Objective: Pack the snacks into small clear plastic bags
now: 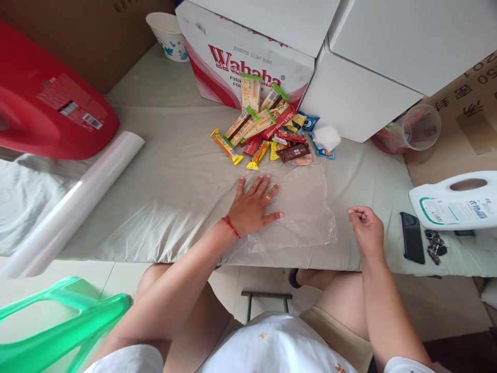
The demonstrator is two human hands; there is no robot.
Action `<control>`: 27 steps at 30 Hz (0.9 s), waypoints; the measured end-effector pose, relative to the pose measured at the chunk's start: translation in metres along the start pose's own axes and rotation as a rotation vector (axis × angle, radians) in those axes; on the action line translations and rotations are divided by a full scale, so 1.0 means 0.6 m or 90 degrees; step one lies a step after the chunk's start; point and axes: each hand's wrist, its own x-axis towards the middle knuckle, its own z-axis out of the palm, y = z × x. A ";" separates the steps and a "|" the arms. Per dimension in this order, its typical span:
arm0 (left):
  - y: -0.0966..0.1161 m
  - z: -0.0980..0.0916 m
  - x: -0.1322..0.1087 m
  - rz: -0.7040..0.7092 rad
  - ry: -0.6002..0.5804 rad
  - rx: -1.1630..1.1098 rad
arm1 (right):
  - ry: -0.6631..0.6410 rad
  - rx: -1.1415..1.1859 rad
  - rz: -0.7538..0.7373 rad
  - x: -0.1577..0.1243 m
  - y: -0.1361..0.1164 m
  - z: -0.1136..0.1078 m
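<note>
My left hand point(254, 204) lies flat with fingers spread on the left part of a clear plastic sheet point(306, 207) spread over the cloth-covered bed surface point(178, 176). My right hand point(365, 228) hovers just right of the sheet's corner with its fingers curled in; nothing I can make out is in them. A pile of wrapped snack bars and small packets point(267, 132) lies just beyond the sheet, against a printed carton.
A roll of clear film point(77, 199) lies at the left by a red jug point(46, 103). A printed carton point(233, 57), white boxes point(361, 88) and a paper cup point(169, 33) stand behind. A phone point(412, 237), keys point(435, 246) and a white detergent jug point(454, 202) lie at the right.
</note>
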 end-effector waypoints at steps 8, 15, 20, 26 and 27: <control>-0.013 -0.022 0.019 -0.034 -0.053 -0.136 | -0.196 -0.292 -0.617 -0.163 -0.041 0.229; -0.024 -0.019 0.023 -0.030 0.002 -0.135 | -0.181 -0.390 -0.703 -0.177 -0.012 0.267; -0.025 -0.011 0.023 -0.021 0.048 -0.117 | -0.146 -0.394 -0.690 -0.213 0.001 0.280; -0.028 -0.010 0.027 -0.002 0.036 -0.080 | -0.270 -0.397 -0.671 -0.258 -0.001 0.290; -0.028 -0.011 0.029 0.007 0.021 -0.077 | -0.313 -0.364 -0.668 -0.263 -0.004 0.283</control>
